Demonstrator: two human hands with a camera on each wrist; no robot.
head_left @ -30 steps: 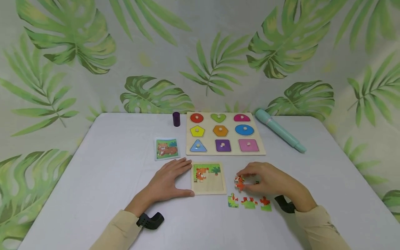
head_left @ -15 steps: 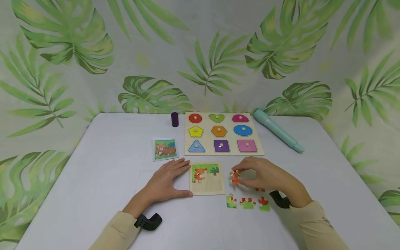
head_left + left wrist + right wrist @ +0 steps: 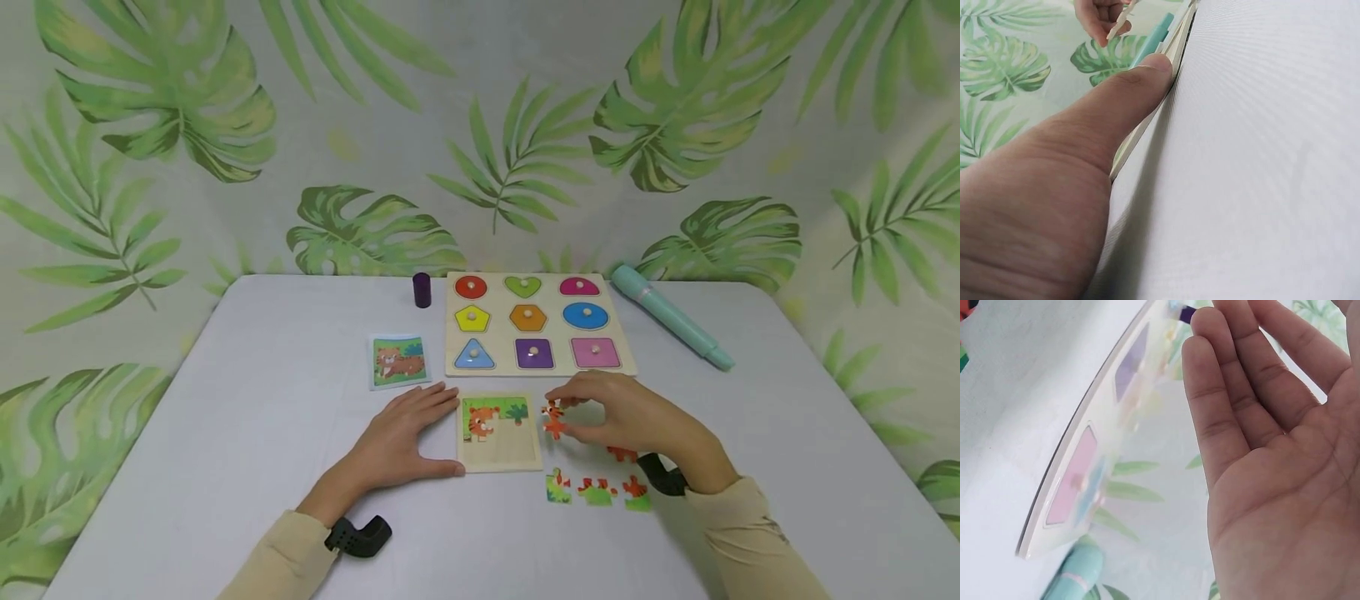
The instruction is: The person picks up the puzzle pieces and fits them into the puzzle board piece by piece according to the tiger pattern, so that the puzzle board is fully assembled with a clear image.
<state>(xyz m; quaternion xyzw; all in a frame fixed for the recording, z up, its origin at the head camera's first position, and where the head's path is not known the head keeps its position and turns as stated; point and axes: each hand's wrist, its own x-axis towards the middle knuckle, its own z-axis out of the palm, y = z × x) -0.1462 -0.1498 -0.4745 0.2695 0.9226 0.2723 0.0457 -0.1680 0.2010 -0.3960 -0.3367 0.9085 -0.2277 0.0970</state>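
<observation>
In the head view my right hand [image 3: 626,412] pinches an orange tiger jigsaw piece [image 3: 553,421] between thumb and fingers, just right of the wooden puzzle tray [image 3: 498,458]. Fitted pieces with a tiger's head [image 3: 482,421] and green foliage fill the tray's upper part; bare wood shows below. My left hand [image 3: 397,437] lies with fingers spread, index and thumb at the tray's left edge. The left wrist view shows its thumb [image 3: 1141,78] against that edge. Several loose jigsaw pieces [image 3: 597,492] lie right of the tray, and another orange one [image 3: 622,454] is partly under my right hand.
Behind the tray lies a wooden shape board [image 3: 540,367] with coloured knobbed shapes. A tiger picture card [image 3: 400,362] is left of it, with a dark purple cylinder [image 3: 422,291] near the back edge. A teal pen-shaped object [image 3: 671,317] lies at the right.
My right hand has carried the tiger piece leftward and slightly away from me, up to the tray's right side. The left hand stays at the tray's left edge.
</observation>
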